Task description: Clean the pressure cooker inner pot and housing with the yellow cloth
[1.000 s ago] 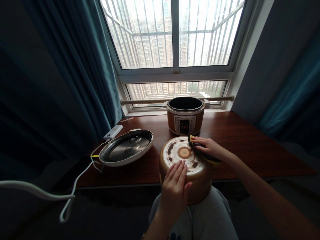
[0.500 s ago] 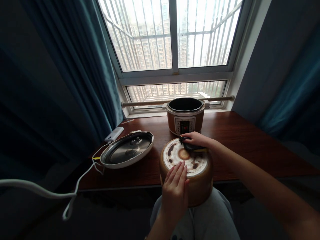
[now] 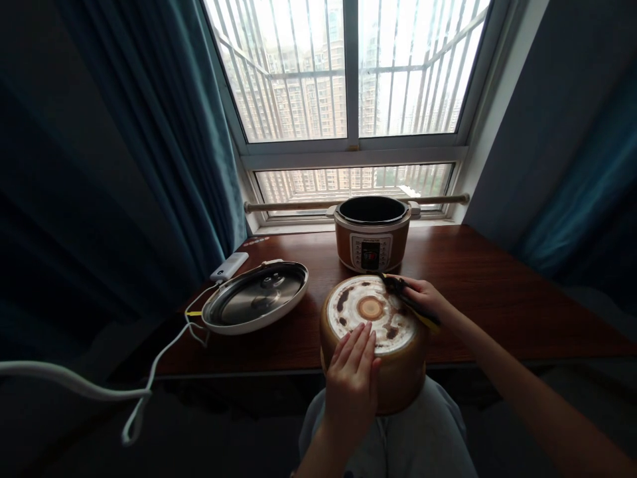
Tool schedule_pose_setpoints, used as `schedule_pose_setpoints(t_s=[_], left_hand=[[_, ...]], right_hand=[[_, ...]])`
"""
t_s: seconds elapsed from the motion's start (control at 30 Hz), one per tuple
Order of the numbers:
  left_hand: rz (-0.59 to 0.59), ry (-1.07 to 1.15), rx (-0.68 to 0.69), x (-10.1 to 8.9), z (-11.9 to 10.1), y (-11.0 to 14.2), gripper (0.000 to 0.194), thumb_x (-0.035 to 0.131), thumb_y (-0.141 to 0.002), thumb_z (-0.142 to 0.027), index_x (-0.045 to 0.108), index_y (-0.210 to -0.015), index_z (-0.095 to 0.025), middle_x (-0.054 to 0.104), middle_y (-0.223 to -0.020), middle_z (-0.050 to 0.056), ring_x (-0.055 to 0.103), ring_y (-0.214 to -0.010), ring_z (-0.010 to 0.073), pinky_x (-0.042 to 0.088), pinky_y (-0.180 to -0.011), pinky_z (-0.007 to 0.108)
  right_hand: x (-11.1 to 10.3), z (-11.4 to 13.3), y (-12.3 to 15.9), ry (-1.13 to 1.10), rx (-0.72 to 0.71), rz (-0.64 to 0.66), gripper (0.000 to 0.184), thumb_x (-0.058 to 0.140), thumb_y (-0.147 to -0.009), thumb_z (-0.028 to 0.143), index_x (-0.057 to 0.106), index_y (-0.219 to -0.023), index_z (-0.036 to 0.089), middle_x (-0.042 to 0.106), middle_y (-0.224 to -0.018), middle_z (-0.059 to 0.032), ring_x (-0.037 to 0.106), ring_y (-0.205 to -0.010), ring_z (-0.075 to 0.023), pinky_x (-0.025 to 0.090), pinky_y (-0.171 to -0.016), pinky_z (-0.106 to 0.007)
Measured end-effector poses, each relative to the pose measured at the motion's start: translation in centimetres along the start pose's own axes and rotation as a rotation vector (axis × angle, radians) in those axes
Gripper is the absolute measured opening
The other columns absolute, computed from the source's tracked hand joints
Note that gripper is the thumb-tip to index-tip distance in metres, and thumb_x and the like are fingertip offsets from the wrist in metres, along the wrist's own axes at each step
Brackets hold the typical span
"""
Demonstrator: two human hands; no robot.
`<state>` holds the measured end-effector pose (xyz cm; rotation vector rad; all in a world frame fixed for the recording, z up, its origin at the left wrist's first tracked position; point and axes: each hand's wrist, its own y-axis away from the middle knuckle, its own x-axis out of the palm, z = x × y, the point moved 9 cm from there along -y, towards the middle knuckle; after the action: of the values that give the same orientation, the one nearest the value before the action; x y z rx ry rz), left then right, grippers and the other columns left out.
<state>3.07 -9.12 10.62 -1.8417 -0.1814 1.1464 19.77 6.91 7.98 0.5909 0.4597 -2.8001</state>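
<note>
An upturned golden inner pot rests on my lap against the table edge, its whitish bottom stained with dark burnt patches and a brown ring in the middle. My left hand lies flat on the near rim and side of the pot, fingers together and stretched out. My right hand grips a dark scouring sponge with a yellow edge and presses it on the far right rim of the pot's bottom.
A brown electric cooker body with a control panel stands open at the back of the wooden table. Its lid lies upside down at the left. A white power bank and white cable trail off the left edge.
My right hand slid the sponge from the right of the pot's bottom to its far edge, then back to the far right rim. My left hand stayed in place.
</note>
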Motion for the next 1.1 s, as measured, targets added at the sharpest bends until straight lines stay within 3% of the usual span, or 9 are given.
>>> schedule_pose_setpoints(t_s=[0.13,0.27,0.4,0.6,0.73,0.83,0.93,1.03,1.1], left_hand=[[0.004,-0.011,0.000,0.1,0.0,-0.1,0.036,0.045,-0.085,-0.011,0.052,-0.120,-0.011,0.057,-0.124,0.012,0.048,-0.120,0.0218,0.043,-0.098,0.039],[-0.004,0.013,-0.012,0.2,0.0,0.0,0.041,0.044,-0.085,-0.011,0.048,-0.126,-0.011,0.055,-0.126,0.012,0.045,-0.123,0.0220,0.040,-0.099,0.039],[0.046,0.164,-0.047,0.2,0.6,0.6,0.050,0.038,-0.088,-0.015,0.033,-0.137,-0.012,0.042,-0.138,0.013,0.034,-0.130,0.0238,0.031,-0.106,0.043],[0.026,0.649,-0.193,-1.5,3.1,1.0,0.048,0.017,-0.095,-0.033,0.031,-0.139,-0.017,0.029,-0.146,0.010,0.028,-0.133,0.0233,0.026,-0.109,0.043],[-0.002,0.506,-0.233,-3.2,3.4,0.4,0.046,0.029,-0.093,-0.033,0.033,-0.137,-0.019,0.029,-0.146,0.009,0.024,-0.135,0.0250,0.024,-0.110,0.045],[0.035,0.235,-0.219,-3.9,2.4,-0.2,0.047,0.039,-0.090,-0.019,0.034,-0.137,-0.019,0.032,-0.145,0.008,0.025,-0.134,0.0234,0.021,-0.111,0.045],[0.134,0.135,-0.173,-3.1,0.7,-0.7,0.047,0.037,-0.090,-0.017,0.034,-0.136,-0.017,0.039,-0.141,0.008,0.034,-0.130,0.0200,0.030,-0.108,0.040],[0.192,0.037,-0.138,-1.7,-0.5,-1.1,0.047,0.040,-0.089,-0.020,0.034,-0.136,-0.013,0.042,-0.138,0.011,0.038,-0.128,0.0219,0.037,-0.104,0.041],[0.225,-0.037,-0.119,-0.5,-1.0,-1.2,0.048,0.044,-0.088,-0.026,0.038,-0.134,-0.013,0.044,-0.136,0.012,0.040,-0.126,0.0257,0.040,-0.100,0.045]], right_hand=[[0.6,3.6,3.9,0.163,-0.135,-0.068,0.034,0.046,-0.085,0.031,0.062,-0.113,0.021,0.060,-0.120,-0.0046,0.042,-0.124,-0.0221,0.030,-0.105,-0.040],[3.1,7.0,7.4,0.380,-0.239,-0.065,0.032,0.042,-0.087,0.023,0.060,-0.114,0.021,0.060,-0.119,-0.0054,0.047,-0.120,-0.0207,0.033,-0.104,-0.043],[6.1,10.4,10.1,0.518,-0.379,-0.106,0.034,0.043,-0.085,0.018,0.056,-0.117,0.018,0.058,-0.122,-0.0066,0.047,-0.119,-0.0211,0.038,-0.101,-0.043],[11.9,14.2,11.5,0.630,-0.498,-0.107,0.045,0.042,-0.082,0.019,0.050,-0.125,0.009,0.050,-0.130,-0.0106,0.042,-0.123,-0.0259,0.039,-0.101,-0.042],[13.8,15.5,10.6,0.602,-0.471,-0.055,0.053,0.047,-0.077,0.020,0.046,-0.128,0.004,0.046,-0.134,-0.0152,0.039,-0.125,-0.0310,0.036,-0.103,-0.045],[12.9,16.4,10.0,0.432,-0.461,0.011,0.054,0.051,-0.072,0.019,0.050,-0.125,0.006,0.051,-0.129,-0.0154,0.043,-0.122,-0.0286,0.035,-0.104,-0.043],[9.8,15.9,9.8,0.166,-0.422,-0.003,0.036,0.049,-0.075,0.013,0.062,-0.108,0.015,0.062,-0.114,-0.0096,0.056,-0.108,-0.0205,0.045,-0.095,-0.033],[4.9,12.8,10.0,0.055,-0.317,-0.318,0.026,0.043,-0.081,0.011,0.066,-0.091,0.018,0.067,-0.102,-0.0061,0.062,-0.096,-0.0173,0.050,-0.087,-0.031],[2.7,10.4,10.7,0.134,-0.270,-0.543,0.025,0.044,-0.082,0.012,0.065,-0.095,0.018,0.066,-0.106,-0.0072,0.061,-0.100,-0.0190,0.048,-0.090,-0.035]])
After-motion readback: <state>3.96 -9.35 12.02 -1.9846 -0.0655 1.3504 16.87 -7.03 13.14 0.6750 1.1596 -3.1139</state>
